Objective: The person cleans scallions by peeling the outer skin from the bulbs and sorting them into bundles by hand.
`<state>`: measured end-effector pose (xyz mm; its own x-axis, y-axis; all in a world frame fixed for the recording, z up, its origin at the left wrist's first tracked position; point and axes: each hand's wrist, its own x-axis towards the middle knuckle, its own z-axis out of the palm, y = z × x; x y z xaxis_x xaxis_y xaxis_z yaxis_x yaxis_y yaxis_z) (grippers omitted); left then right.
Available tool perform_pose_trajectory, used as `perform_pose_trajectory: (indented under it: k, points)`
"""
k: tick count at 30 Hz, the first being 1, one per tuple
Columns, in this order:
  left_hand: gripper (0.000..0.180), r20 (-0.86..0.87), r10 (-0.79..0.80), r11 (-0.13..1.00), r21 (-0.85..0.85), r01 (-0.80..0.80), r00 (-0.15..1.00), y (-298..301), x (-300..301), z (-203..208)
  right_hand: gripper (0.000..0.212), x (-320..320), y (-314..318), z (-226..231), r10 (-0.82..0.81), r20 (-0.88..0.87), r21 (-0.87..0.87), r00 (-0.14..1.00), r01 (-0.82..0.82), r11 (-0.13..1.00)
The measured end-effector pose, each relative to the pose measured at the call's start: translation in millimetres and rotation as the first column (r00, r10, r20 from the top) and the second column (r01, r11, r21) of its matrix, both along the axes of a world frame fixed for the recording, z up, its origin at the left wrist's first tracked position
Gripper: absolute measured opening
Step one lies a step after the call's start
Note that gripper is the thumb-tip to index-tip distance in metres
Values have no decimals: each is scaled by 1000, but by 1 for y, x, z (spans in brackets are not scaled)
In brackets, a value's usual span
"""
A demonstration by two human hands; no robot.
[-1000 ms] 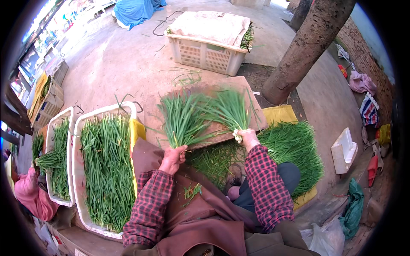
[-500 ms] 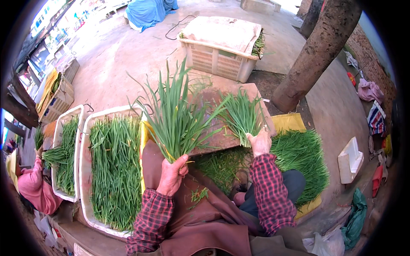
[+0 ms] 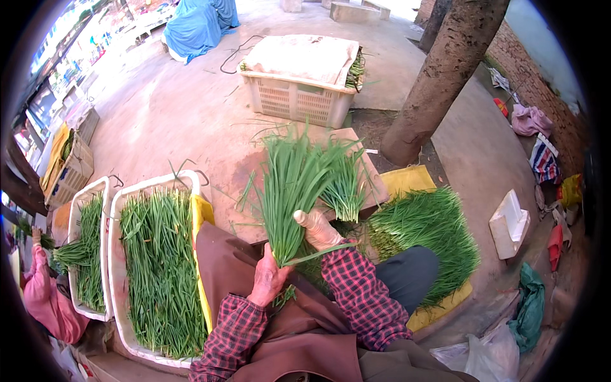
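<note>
My left hand (image 3: 267, 280) is closed round the base of a bunch of green chives (image 3: 289, 191), whose leaves fan upward and away from me. Beside the stems, close to the bunch, my right hand (image 3: 320, 230) has its visible fingers stretched out; some of the fingers are hidden. One loose leaf (image 3: 321, 253) slants from the bunch's base across the right wrist. A smaller chive bunch (image 3: 345, 194) lies on the low board (image 3: 366, 167), just past the right hand. Chive scraps (image 3: 283, 297) lie on my brown apron (image 3: 223, 254).
At left stand two white crates of chives (image 3: 116, 267) (image 3: 73, 254), with a person in pink (image 3: 54, 299) beyond. A chive pile (image 3: 433, 235) lies on yellow cloth (image 3: 407, 180) at right. Ahead are a covered crate (image 3: 299, 102) and a tree trunk (image 3: 439, 83).
The right hand has let go of the smaller bunch on the board and moved left to the held bunch. The left hand has come lower and slightly right. The view has shifted.
</note>
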<state>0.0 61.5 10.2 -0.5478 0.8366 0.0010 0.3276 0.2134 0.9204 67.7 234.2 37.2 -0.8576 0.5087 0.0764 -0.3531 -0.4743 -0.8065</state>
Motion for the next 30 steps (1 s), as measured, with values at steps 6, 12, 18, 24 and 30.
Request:
perform_pose_trajectory:
  k: [6,12,18,24,30]
  points:
    - [84,-148,-163,985,-88,151,975,4,-10,26,37,-12,-4,8,-191,215,30,958,189,981]
    - [131,467,-474,880,279,385,746,21,-71,55,53,-10,12,10,-344,209,404,915,240,883]
    - [99,394,-405,868,450,211,825,88,-107,119,55,-40,16,26,-413,143,580,899,262,772]
    - [83,405,-222,906,423,34,887,104,-123,120,36,-76,40,26,-506,273,900,818,-32,434]
    - [82,176,-146,896,441,54,973,147,-114,48,31,-104,71,-84,-476,205,946,855,-49,319]
